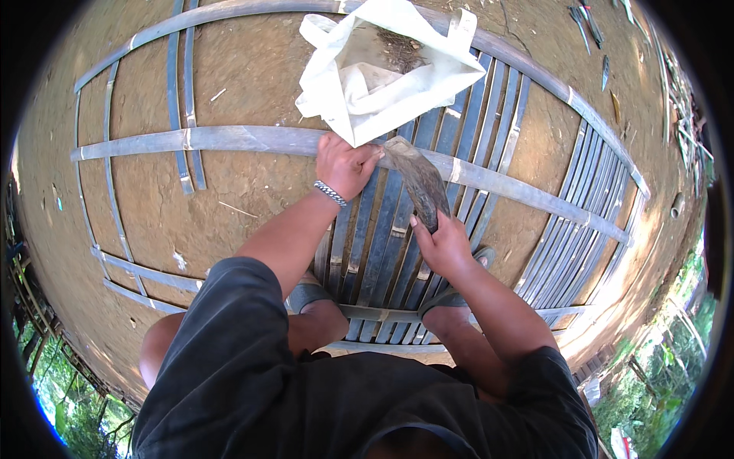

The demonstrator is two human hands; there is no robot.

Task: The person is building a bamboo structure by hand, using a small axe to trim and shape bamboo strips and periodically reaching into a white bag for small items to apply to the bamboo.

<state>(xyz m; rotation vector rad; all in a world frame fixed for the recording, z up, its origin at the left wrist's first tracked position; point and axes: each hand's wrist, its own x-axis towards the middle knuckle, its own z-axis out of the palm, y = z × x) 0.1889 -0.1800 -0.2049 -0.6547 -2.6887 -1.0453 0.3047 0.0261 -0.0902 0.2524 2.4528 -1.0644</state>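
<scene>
My right hand (446, 246) is wrapped round the near end of a weathered, dark grey piece of wood (420, 180), narrow at the grip and broader at its far end. That broad end is over the middle bamboo rail (260, 140), close to my left fingers. My left hand (345, 164), with a chain bracelet at the wrist, rests closed on the same rail; its thumb and fingertips pinch together, and anything between them is too small to make out. Just beyond, a white bag (329, 80) stands open on the frame, with small brown bits inside.
Dark bamboo slats (375, 237) lie across the rails between my sandalled feet. More slats (577, 183) fill the frame's right end, and a few cross at the left. Hand tools (587, 27) lie on the dirt at the far right, near scattered sticks.
</scene>
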